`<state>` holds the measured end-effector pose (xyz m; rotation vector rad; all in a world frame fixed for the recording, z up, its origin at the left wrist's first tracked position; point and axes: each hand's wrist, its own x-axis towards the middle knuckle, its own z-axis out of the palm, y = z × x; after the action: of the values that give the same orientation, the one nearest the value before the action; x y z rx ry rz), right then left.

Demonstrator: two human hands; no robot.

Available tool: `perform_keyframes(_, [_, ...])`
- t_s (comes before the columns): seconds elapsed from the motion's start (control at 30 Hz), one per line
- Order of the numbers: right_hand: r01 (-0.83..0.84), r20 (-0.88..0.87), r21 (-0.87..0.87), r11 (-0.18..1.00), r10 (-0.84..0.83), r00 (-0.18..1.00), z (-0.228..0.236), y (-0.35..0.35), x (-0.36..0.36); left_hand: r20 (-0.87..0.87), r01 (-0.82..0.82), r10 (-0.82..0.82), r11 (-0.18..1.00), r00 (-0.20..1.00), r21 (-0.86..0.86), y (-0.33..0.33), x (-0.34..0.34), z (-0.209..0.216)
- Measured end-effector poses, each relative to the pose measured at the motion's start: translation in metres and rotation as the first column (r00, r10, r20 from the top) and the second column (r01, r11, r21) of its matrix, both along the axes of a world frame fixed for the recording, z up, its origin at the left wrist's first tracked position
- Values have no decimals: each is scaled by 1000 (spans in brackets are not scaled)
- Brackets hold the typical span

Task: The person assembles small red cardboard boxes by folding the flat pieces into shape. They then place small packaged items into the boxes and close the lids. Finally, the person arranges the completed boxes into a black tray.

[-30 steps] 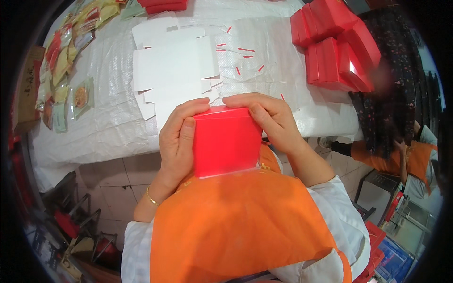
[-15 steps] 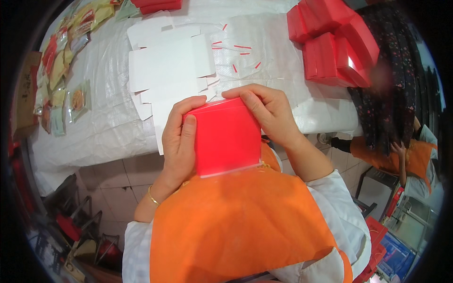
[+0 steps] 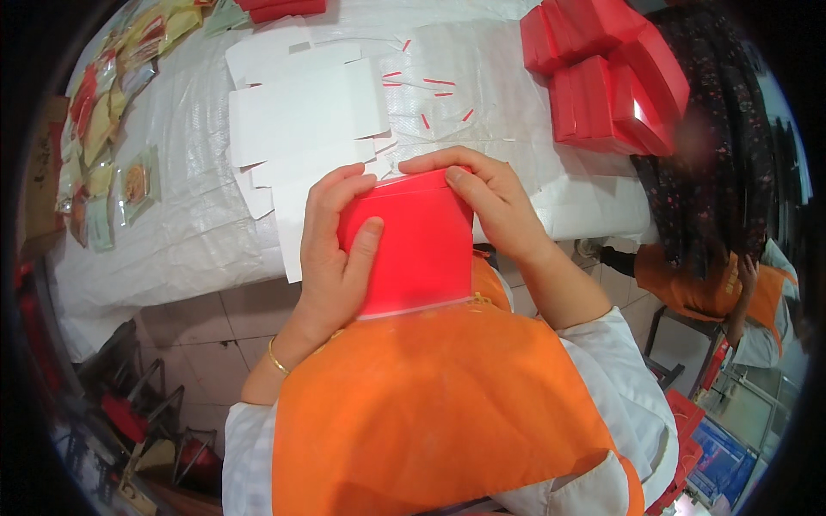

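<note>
As the left hand (image 3: 333, 258) and right hand (image 3: 502, 212) clamp fingers on one glossy, rectangular red box (image 3: 420, 249), notched white cardboard (image 3: 305, 116) lies flat.

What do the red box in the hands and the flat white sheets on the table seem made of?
Red rectangular box: probably coated paperboard, smooth with slight sheen and crisp edges.
Flat white sheets: likely matte paperboard, clean-cut slits and flaps.

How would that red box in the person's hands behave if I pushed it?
The red box is probably fairly stiff, since its front looks flat and its edges straight. It may be a bit slippery, as the surface looks smooth. It seems unlikely to roll, given its flat, squared shape.
</note>
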<state>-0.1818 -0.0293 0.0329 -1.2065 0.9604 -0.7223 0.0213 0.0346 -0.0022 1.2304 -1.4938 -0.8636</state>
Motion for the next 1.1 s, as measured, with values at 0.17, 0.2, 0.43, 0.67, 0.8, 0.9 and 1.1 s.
perform_keyframes(0.17, [-45, -59, -31, 998, 44, 997, 1, -3, 2, 169, -4, 19, 997, 986, -83, -3, 7, 10])
perform_keyframes(0.2, [-59, -61, -31, 998, 57, 997, 2, -3, 2, 190, -6, 25, 995, 981, -102, -4, 7, 13])
perform_keyframes(0.43, [-114, -79, 15, 993, 115, 990, 9, -5, -2, 419, 76, 33, 967, 907, -241, -17, 8, 26])
perform_keyframes(0.67, [-144, -16, 35, 989, 144, 989, 8, -8, -8, 569, 142, 45, 949, 821, -281, -21, -1, 34])
perform_keyframes(0.8, [-144, -20, 54, 988, 145, 989, 1, -12, -9, 603, 163, 47, 944, 796, -288, -17, -1, 32])
perform_keyframes(0.9, [-187, -54, 10, 982, 188, 981, -2, -17, -5, 522, 144, -2, 962, 853, -231, -22, 2, 34])
perform_keyframes(1.1, [-255, -72, 26, 967, 256, 964, 6, -26, -3, 395, 43, 11, 991, 919, -127, -22, 12, 37])
